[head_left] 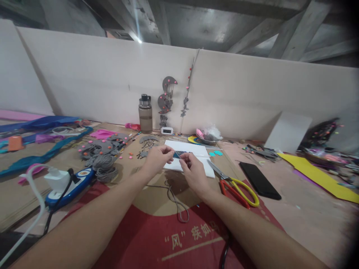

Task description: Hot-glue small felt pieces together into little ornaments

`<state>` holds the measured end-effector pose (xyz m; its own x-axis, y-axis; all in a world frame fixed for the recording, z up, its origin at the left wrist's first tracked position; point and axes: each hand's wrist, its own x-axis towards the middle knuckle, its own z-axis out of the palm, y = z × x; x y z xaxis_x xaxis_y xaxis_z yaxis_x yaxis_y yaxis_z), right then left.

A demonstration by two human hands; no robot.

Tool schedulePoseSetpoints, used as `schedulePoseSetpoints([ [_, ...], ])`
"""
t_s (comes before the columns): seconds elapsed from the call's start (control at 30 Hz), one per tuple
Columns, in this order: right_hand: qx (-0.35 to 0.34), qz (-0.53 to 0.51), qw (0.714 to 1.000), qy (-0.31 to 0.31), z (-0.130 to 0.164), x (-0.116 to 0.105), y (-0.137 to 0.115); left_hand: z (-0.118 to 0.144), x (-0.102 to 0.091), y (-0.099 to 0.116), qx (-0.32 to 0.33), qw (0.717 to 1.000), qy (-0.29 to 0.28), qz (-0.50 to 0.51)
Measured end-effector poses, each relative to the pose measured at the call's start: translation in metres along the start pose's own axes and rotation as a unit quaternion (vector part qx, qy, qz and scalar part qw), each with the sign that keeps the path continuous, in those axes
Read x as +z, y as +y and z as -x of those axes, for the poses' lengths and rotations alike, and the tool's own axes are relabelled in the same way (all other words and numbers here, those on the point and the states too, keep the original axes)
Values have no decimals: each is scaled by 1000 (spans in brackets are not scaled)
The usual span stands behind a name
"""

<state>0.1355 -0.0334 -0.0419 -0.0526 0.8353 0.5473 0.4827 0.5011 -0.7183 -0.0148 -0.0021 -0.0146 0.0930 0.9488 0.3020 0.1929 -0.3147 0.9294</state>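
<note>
In front of me, my left hand and my right hand are close together, both with pinched fingers. Between their fingertips is a small, flat, dark teal piece, partly covered by the fingers. Under them lies white paper on the cardboard. A thin grey cord trails in loose loops below my hands; whether it joins the teal piece I cannot tell. Scissors with one red and one yellow handle lie right of my right hand, and small turquoise cut pieces rest on the paper's right side.
At left are a power strip with a plugged-in white charger, grey cord bundles and grey shapes with pink beads. A bottle and a small digital clock stand behind. A black phone and yellow sheet lie right.
</note>
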Motion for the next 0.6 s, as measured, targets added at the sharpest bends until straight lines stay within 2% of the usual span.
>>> schedulePoseSetpoints([
  [0.13,-56,24,998,-24,2,0,-4,-12,-8,-11,-15,995,41,95],
  [0.33,-92,21,995,-37,4,-3,-11,-27,-24,-20,-36,965,112,236],
  [0.4,-135,10,988,-78,6,-5,-16,-32,-32,-22,-30,949,144,280],
  [0.5,-227,-6,959,-170,8,-9,-25,-39,-43,-26,-18,926,168,337],
  [0.53,-236,-8,956,-176,8,-11,-26,-40,-46,-27,-15,922,174,346],
  [0.6,-192,7,974,-122,3,-14,-22,-41,-48,-28,-15,918,181,352],
])
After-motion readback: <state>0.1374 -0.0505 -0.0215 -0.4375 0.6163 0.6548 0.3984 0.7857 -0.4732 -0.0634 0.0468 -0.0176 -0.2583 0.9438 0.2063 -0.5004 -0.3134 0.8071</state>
